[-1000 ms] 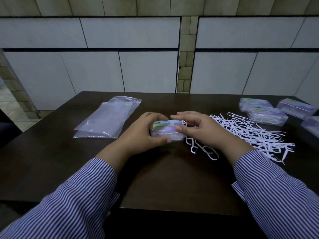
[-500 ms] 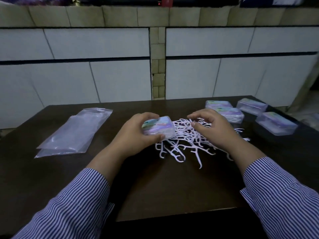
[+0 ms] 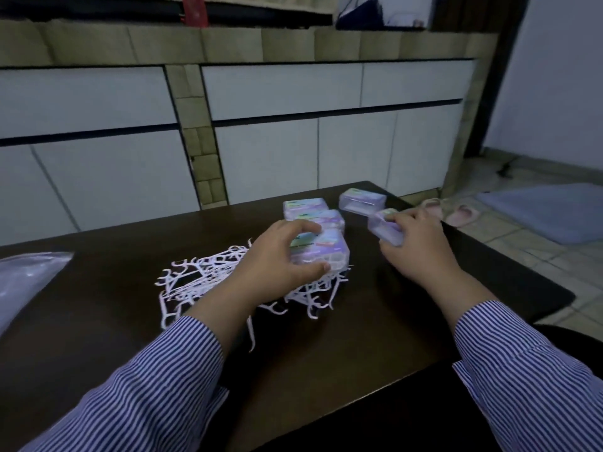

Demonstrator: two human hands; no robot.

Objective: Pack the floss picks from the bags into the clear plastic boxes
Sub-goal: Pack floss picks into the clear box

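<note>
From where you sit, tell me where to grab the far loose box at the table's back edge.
Take the far box across its short width, fingers on one long side wall and thumb on the other, coming down from above. It lies flat on the table, apart from the others, so both long walls look free.

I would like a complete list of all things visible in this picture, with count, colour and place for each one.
table: 1, dark brown, fills the foreground
loose floss picks: a pile, too tangled to count, white, middle of the table
held box: 1, clear with coloured label, above the pile's right edge
second held box: 1, clear, right of the first
other boxes: 3, clear, far side of the table
plastic bag: 1 in view, clear, left edge
slippers: pink, on the floor at right
mat: 1, blue, on the floor
left hand: grips the held box
right hand: grips the second held box
sleeves: 2, blue-white striped
</note>
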